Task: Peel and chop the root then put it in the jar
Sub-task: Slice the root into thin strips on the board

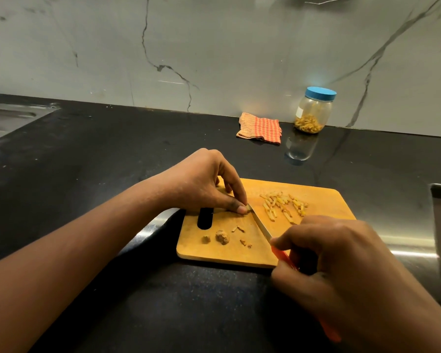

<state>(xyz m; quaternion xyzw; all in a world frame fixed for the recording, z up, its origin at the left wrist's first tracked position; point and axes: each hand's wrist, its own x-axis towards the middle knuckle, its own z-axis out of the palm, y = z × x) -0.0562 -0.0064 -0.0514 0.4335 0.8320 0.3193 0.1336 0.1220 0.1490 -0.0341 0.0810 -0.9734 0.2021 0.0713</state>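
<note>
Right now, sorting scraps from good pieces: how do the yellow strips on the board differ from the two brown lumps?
The thin yellow strips are long and slender; the two brown lumps are rounded and knobbly. The strips lie heaped at the far right, the lumps sit at the near left. Both rest on the orange wooden cutting board.

Single head-worn wide-angle view, high above the black counter (112, 154), facing forward and down. Cutting board (214, 253) sits close, lower centre of frame; jar (313, 113) farther back right, by the marble wall (214, 47), which fills the top third. Straight edges bow from the lens.
</note>
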